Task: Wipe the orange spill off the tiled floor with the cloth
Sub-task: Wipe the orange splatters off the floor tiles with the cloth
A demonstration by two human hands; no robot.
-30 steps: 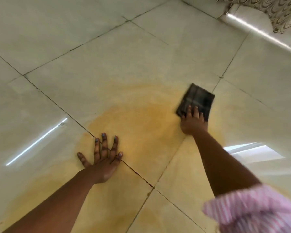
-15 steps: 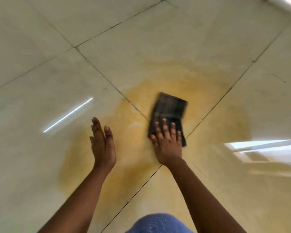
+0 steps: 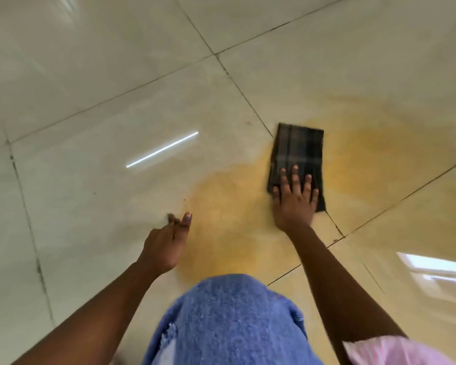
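Right hand (image 3: 294,204) lies flat, fingers spread, pressing the folded dark cloth (image 3: 298,156) onto the orange spill (image 3: 232,206) – weight for scrubbing; left hand (image 3: 166,243), empty and half-curled, hovers near the tiled floor (image 3: 90,193).

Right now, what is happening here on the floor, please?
A person is wiping a wide orange spill on the glossy cream tiled floor. The right hand lies flat with spread fingers on a dark folded plaid cloth, which sits on the stain. The left hand holds nothing and is near the spill's left edge. Much orange stain is visible around the cloth.
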